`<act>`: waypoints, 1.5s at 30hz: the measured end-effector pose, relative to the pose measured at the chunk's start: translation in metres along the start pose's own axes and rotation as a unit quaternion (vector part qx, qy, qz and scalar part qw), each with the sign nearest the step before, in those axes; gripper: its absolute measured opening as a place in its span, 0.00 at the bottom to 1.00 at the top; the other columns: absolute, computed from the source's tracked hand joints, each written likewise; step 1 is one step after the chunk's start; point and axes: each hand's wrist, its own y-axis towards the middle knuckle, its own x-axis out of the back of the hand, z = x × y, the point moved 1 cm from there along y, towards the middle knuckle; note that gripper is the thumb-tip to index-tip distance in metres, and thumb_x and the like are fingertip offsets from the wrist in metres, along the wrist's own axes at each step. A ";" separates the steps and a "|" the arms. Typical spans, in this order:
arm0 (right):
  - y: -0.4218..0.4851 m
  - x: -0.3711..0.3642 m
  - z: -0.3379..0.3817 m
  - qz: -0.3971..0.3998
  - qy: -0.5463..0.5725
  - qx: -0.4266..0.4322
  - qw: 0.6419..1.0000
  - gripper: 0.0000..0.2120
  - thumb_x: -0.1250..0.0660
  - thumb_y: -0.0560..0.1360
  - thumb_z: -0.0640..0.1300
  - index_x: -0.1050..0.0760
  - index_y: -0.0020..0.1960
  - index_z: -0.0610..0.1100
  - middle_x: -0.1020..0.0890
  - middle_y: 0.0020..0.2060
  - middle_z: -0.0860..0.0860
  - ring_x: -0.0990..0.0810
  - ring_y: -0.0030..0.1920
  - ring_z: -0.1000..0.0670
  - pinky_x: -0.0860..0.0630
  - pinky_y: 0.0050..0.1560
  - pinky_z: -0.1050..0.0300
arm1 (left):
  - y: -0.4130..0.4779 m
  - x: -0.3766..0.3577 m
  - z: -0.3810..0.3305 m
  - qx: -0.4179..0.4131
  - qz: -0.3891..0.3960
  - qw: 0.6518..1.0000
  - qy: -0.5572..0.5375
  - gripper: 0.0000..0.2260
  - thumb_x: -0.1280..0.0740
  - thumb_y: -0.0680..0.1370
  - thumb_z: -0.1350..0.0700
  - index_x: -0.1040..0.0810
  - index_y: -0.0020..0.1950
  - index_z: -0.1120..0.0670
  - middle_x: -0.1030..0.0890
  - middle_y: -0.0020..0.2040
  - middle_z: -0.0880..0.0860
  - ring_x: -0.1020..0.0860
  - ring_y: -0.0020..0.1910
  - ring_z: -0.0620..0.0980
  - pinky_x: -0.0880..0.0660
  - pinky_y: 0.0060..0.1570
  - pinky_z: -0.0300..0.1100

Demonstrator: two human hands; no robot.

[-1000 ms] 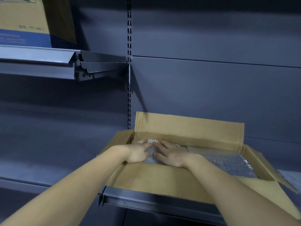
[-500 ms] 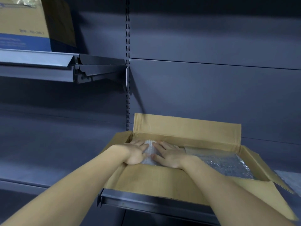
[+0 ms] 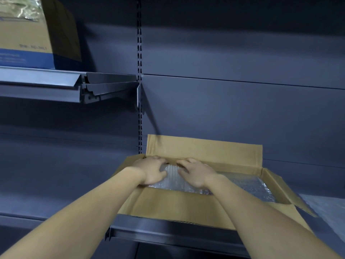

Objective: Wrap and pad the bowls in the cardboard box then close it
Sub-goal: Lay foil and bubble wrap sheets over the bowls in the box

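Observation:
An open cardboard box point(image 3: 179, 204) sits on a dark shelf, all its flaps spread. Bubble wrap point(image 3: 248, 186) covers what lies inside, so no bowl shows. At the box's left end a bubble-wrapped bundle point(image 3: 171, 174) bulges up. My left hand point(image 3: 151, 170) presses on the bundle's left side with fingers curled over it. My right hand point(image 3: 194, 171) rests on its right side, fingers bent onto the wrap. A gap of wrap shows between the two hands.
The box's back flap point(image 3: 203, 148) stands against the dark shelving wall. The shelf's front edge point(image 3: 168, 234) runs under the box. A sheet of wrap point(image 3: 330, 212) lies on the shelf at right. Upper left, another cardboard box point(image 3: 28, 32) stands on a higher shelf point(image 3: 41, 79).
Both hands have slid apart a little and further toward the back of the box on the wrapped bundle. The view has tilted slightly; the box has not moved.

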 end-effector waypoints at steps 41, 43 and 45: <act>-0.296 0.051 -0.246 -0.038 -0.012 -0.391 0.920 0.22 0.51 0.82 0.54 0.37 0.74 0.53 0.34 0.73 0.45 0.38 0.73 0.42 0.39 0.70 0.43 | 0.038 -0.027 -0.365 -0.285 -0.051 0.957 0.001 0.24 0.39 0.76 0.42 0.30 0.72 0.44 0.28 0.71 0.50 0.32 0.70 0.53 0.31 0.65 0.51; -0.309 0.045 -0.258 -0.025 -0.011 -0.401 0.916 0.24 0.49 0.82 0.53 0.42 0.77 0.52 0.36 0.74 0.45 0.39 0.73 0.42 0.39 0.71 0.42 | 0.039 -0.036 -0.381 -0.310 -0.052 0.949 -0.006 0.23 0.39 0.76 0.43 0.29 0.71 0.45 0.28 0.71 0.49 0.31 0.69 0.53 0.31 0.65 0.50; -0.318 0.036 -0.268 -0.010 -0.016 -0.409 0.912 0.27 0.46 0.81 0.53 0.47 0.78 0.51 0.37 0.75 0.45 0.40 0.74 0.42 0.39 0.71 0.42 | 0.039 -0.046 -0.398 -0.336 -0.050 0.941 -0.007 0.22 0.38 0.77 0.45 0.28 0.70 0.46 0.28 0.71 0.49 0.31 0.69 0.53 0.32 0.66 0.49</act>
